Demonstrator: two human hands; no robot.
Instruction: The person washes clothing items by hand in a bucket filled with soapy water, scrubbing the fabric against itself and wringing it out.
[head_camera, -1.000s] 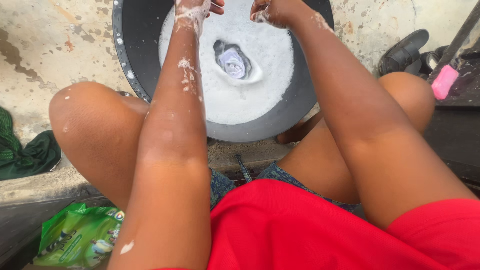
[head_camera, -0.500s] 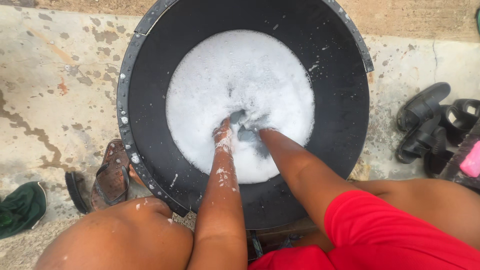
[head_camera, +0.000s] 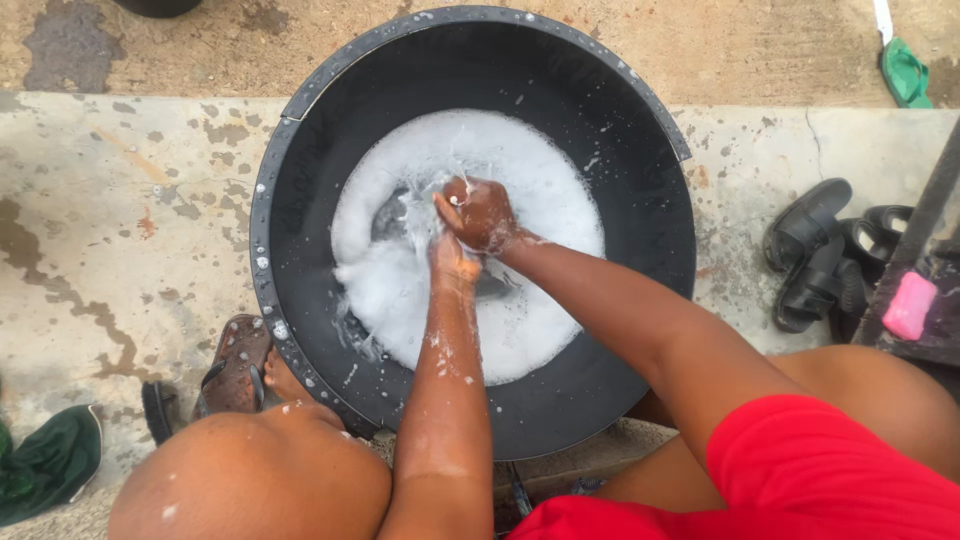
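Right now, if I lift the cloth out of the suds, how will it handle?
Probably limp: the cloth lies bunched and mostly sunk in the foam. Likely heavy for its size, since it looks soaked. Probably slippery too: suds coat both hands, right hand and left hand, in the black basin.

Foam (head_camera: 540, 200) in the black basin (head_camera: 300, 160) hides whatever lies under the water. The left hand (head_camera: 452, 262) sits half under the right hand (head_camera: 480, 213), its fingers out of sight, and what the two hands grip cannot be told. The green cloth (head_camera: 50, 470) and green object (head_camera: 905, 72) are cut off by the edges.
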